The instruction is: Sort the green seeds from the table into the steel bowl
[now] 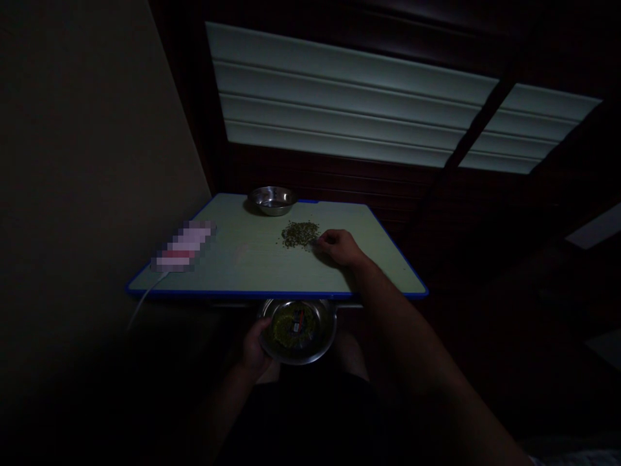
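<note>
My left hand (255, 348) grips the rim of a metal bowl (310, 360) below the table's front edge. Inside that bowl lie small green grains that look like beans (284, 323), with a dark packet-like item (297, 323) with an orange mark among them. Over the tabletop, my right hand (339, 246) has its fingers pinched together at the right edge of a spread pile of small greenish-brown beans (299, 233). Something small and pale shows at its fingertips, too dim to name. A second metal bowl (272, 202) stands at the back of the table, beyond the pile.
The pale table (242, 265) has a blue rim. On its left side lies a blurred-out pink and white object (184, 247) with a white cable (143, 301) running off the edge. A wall (97, 129) rises at left, and dark panelling with pale slats (339, 97) stands behind.
</note>
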`<action>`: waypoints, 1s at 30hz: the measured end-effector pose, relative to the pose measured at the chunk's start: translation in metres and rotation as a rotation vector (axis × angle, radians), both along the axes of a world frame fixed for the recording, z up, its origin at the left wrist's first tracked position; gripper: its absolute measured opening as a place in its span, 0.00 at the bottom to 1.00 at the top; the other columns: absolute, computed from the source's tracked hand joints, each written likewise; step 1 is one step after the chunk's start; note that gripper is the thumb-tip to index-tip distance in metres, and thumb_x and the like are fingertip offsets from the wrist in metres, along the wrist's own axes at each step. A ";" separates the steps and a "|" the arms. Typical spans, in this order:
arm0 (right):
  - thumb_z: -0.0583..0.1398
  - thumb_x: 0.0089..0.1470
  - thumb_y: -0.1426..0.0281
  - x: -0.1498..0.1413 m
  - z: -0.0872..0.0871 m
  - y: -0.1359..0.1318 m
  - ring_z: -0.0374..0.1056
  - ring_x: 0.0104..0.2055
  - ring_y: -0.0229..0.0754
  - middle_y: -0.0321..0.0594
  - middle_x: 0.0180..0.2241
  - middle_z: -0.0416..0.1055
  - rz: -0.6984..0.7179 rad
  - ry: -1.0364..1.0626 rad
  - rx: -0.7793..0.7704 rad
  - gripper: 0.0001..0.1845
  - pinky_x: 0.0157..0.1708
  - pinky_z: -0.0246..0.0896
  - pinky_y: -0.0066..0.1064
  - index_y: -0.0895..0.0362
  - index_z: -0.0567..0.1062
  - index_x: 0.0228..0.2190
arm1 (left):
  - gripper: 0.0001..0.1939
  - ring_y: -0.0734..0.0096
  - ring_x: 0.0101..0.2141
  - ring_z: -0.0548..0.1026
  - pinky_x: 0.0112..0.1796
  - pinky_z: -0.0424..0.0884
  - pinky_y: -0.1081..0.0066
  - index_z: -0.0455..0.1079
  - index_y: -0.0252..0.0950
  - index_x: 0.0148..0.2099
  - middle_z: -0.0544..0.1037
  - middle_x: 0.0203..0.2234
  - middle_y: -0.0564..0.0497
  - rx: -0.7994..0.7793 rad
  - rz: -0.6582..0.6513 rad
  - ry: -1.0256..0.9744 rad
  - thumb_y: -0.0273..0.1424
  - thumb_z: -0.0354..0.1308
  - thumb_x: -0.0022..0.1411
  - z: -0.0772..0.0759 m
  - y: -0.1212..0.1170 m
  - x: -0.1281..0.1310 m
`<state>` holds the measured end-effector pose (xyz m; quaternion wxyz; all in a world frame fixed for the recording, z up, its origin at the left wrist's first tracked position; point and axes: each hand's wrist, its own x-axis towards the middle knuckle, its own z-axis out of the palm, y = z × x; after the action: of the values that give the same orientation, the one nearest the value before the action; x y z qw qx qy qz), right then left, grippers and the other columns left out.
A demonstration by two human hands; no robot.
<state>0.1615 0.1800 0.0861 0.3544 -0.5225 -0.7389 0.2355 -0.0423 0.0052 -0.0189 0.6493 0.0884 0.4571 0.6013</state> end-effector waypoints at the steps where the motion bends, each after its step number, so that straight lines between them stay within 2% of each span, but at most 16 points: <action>1: 0.62 0.50 0.67 0.000 0.000 0.000 0.67 0.29 0.36 0.38 0.26 0.75 0.018 0.022 -0.013 0.09 0.31 0.59 0.27 0.60 0.77 0.28 | 0.10 0.52 0.35 0.81 0.39 0.76 0.59 0.78 0.35 0.29 0.83 0.26 0.45 0.000 -0.004 -0.003 0.35 0.62 0.44 0.000 0.000 0.000; 6: 0.66 0.45 0.65 -0.001 0.000 0.000 0.65 0.26 0.36 0.37 0.24 0.73 0.117 0.122 -0.065 0.09 0.30 0.59 0.28 0.59 0.77 0.25 | 0.10 0.52 0.36 0.81 0.41 0.76 0.59 0.78 0.35 0.29 0.83 0.26 0.46 0.009 0.000 -0.022 0.35 0.62 0.44 0.002 0.000 0.001; 14: 0.67 0.41 0.65 -0.004 0.001 -0.005 0.66 0.26 0.36 0.38 0.24 0.74 0.215 0.186 -0.138 0.10 0.29 0.61 0.29 0.59 0.77 0.24 | 0.09 0.54 0.34 0.80 0.39 0.75 0.62 0.78 0.34 0.29 0.83 0.26 0.44 -0.015 -0.023 -0.051 0.33 0.60 0.47 0.002 0.000 0.000; 20: 0.64 0.45 0.62 -0.006 0.002 -0.005 0.64 0.25 0.36 0.38 0.23 0.73 0.098 0.123 -0.101 0.12 0.28 0.58 0.28 0.60 0.76 0.24 | 0.09 0.56 0.33 0.80 0.38 0.76 0.63 0.78 0.34 0.27 0.82 0.24 0.45 -0.020 0.003 -0.052 0.32 0.60 0.46 0.005 0.000 0.001; 30: 0.61 0.48 0.67 -0.008 0.003 -0.004 0.65 0.26 0.37 0.38 0.23 0.74 -0.065 -0.002 -0.001 0.08 0.30 0.59 0.29 0.60 0.77 0.25 | 0.09 0.52 0.35 0.81 0.41 0.76 0.58 0.78 0.36 0.27 0.83 0.24 0.46 0.020 0.001 -0.023 0.34 0.61 0.44 0.006 0.000 0.003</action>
<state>0.1532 0.1760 0.0893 0.3608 -0.5466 -0.7217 0.2239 -0.0394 0.0047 -0.0131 0.6532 0.0878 0.4436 0.6073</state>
